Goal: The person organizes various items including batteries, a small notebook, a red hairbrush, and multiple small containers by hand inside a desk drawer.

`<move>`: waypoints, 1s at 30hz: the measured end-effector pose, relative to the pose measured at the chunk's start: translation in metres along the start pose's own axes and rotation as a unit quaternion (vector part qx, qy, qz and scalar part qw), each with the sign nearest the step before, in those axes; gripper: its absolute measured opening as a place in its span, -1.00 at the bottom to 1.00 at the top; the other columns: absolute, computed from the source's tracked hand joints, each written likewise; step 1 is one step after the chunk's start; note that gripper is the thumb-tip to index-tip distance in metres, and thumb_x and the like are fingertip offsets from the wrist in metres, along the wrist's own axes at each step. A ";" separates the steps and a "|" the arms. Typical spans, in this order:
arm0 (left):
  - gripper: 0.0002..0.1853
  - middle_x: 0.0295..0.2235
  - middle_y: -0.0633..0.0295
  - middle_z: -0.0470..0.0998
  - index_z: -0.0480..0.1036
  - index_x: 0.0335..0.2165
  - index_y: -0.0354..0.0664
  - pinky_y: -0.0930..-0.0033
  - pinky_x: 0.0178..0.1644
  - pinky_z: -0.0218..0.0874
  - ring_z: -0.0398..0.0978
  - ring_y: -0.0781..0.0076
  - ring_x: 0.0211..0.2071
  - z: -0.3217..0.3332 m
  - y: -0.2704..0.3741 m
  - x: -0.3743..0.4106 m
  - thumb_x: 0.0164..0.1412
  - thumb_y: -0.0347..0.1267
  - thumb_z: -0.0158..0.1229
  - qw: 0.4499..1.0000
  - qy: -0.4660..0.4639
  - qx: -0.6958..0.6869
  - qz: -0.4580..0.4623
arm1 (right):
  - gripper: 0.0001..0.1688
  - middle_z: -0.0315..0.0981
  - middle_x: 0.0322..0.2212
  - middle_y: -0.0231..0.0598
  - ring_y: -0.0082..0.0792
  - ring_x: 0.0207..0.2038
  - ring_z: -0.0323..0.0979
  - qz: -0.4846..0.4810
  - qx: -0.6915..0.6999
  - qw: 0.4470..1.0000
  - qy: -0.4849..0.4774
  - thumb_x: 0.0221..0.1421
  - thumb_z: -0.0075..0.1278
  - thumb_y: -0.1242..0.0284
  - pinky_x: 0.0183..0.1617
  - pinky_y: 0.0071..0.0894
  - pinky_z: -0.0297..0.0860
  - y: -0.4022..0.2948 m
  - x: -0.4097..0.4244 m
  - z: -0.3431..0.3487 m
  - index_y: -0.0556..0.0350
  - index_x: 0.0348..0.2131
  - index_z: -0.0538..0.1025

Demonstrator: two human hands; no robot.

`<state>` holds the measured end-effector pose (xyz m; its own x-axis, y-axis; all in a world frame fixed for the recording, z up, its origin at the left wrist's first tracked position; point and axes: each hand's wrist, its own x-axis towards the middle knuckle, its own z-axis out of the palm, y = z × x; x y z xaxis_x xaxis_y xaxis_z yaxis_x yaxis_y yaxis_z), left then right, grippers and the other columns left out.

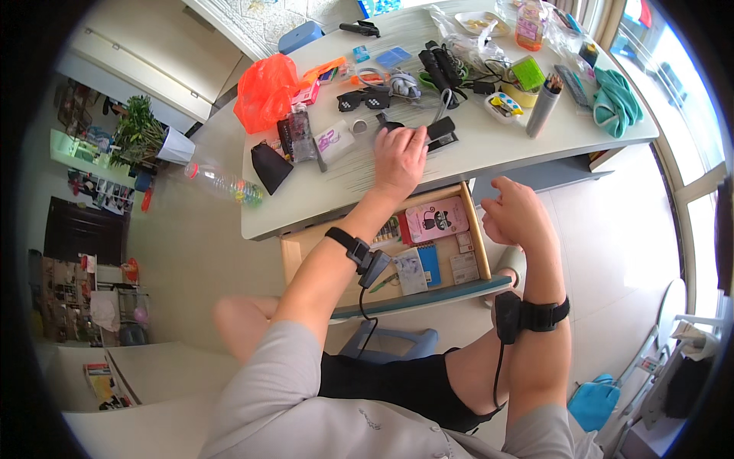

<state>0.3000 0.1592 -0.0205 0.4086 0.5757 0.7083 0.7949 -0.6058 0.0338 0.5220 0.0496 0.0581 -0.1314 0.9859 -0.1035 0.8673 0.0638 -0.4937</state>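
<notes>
My left hand (pixel 401 158) is over the desktop, its fingers on a dark object beside a black stapler (pixel 441 133); whether it grips anything is hidden. In front of the desk edge, right of the open drawer (pixel 484 229), my right hand (pixel 510 212) is raised with curled fingers; nothing shows in it. Black pixel-style sunglasses (pixel 364 101) lie beyond my left hand. The drawer holds a pink tin with a cat picture (pixel 437 220), a blue spiral notebook (pixel 428 264), batteries (pixel 387 230) and green-handled scissors (pixel 384 282).
The desk (pixel 344 183) bears a red plastic bag (pixel 265 92), a clear plastic bottle (pixel 223 183) at its left edge, a black pouch (pixel 270 166), a pencil holder (pixel 542 112), a teal cloth (pixel 616 103) and tangled cables. A blue stool (pixel 395 344) is under the drawer.
</notes>
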 end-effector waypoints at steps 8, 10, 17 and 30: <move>-0.58 -0.27 0.31 0.47 0.45 -0.10 -0.09 0.00 0.16 -0.03 0.39 0.34 -0.11 0.016 0.006 0.007 0.02 -0.28 0.22 1.000 -0.012 -0.021 0.002 | -0.60 0.50 -0.38 0.05 0.06 -0.24 0.45 0.074 0.026 0.997 -0.010 -0.04 0.02 0.36 -0.18 -0.07 0.38 -0.009 0.010 0.009 0.21 -0.18 0.46; -0.56 -0.25 0.29 0.48 0.43 -0.08 -0.12 0.00 0.16 -0.04 0.38 0.32 -0.10 0.015 0.005 0.006 0.04 -0.23 0.21 1.000 -0.008 -0.024 0.003 | -0.56 0.51 -0.37 0.07 0.08 -0.24 0.45 0.061 0.028 0.998 -0.012 -0.03 0.02 0.36 -0.18 -0.06 0.38 -0.012 0.011 0.012 0.23 -0.15 0.45; -0.51 -0.20 0.23 0.48 0.37 -0.06 -0.16 -0.03 0.17 -0.06 0.37 0.24 -0.07 0.015 0.003 0.002 0.05 -0.19 0.18 0.998 0.005 -0.057 -0.033 | -0.42 0.52 -0.32 0.07 0.05 -0.21 0.47 0.058 0.002 0.998 -0.036 -0.03 0.06 0.30 -0.14 -0.14 0.38 -0.024 0.020 0.024 0.19 -0.02 0.41; -0.50 -0.19 0.14 0.48 0.37 -0.08 -0.21 -0.01 0.15 -0.02 0.38 0.15 -0.07 0.015 0.001 0.005 0.03 -0.19 0.19 0.996 0.021 -0.069 -0.052 | -0.12 0.53 -0.29 0.05 -0.03 -0.21 0.50 0.096 -0.132 0.978 -0.129 0.01 -0.02 0.35 -0.17 -0.13 0.42 -0.051 0.052 0.059 0.31 0.23 0.01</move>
<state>0.3093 0.1700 -0.0281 0.3052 0.6182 0.7243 0.7622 -0.6146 0.2034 0.4433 0.0882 0.0271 -0.0422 0.9137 -0.4042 0.9772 -0.0465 -0.2071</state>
